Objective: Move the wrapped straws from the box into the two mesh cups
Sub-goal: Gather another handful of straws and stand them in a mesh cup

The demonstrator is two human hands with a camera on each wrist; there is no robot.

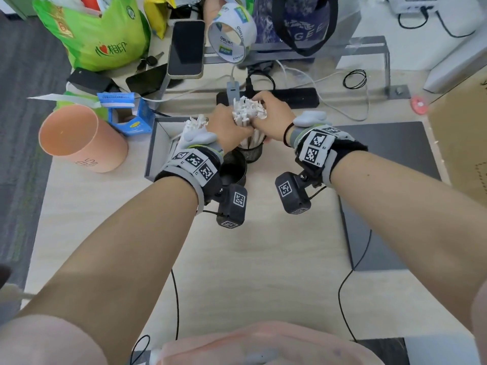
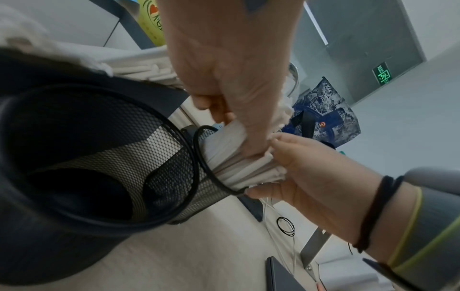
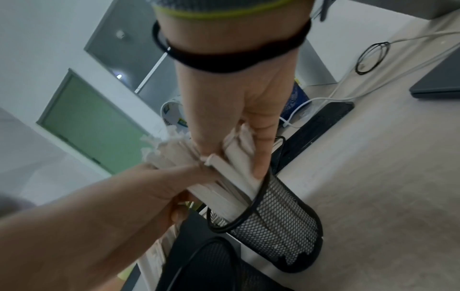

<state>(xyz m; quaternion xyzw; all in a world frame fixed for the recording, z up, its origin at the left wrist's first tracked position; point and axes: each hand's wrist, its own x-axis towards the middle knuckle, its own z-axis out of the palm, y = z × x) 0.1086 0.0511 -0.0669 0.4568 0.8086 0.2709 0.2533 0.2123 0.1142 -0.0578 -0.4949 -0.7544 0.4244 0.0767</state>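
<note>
On a pale wood-grain desk [image 1: 263, 246] in an office, both the left hand [image 1: 226, 125] and right hand [image 1: 271, 111] gripped a bundle of wrapped straws [image 1: 247, 109], upright, lower ends inside the farther mesh cup [image 1: 254, 151].

Both forearms are reaching toward 12 o'clock, converging. The left hand [image 1: 228, 125] and the right hand [image 1: 268, 114] are curling their fingers around one bundle, grip against grip, thumbs nearly touching.
</note>
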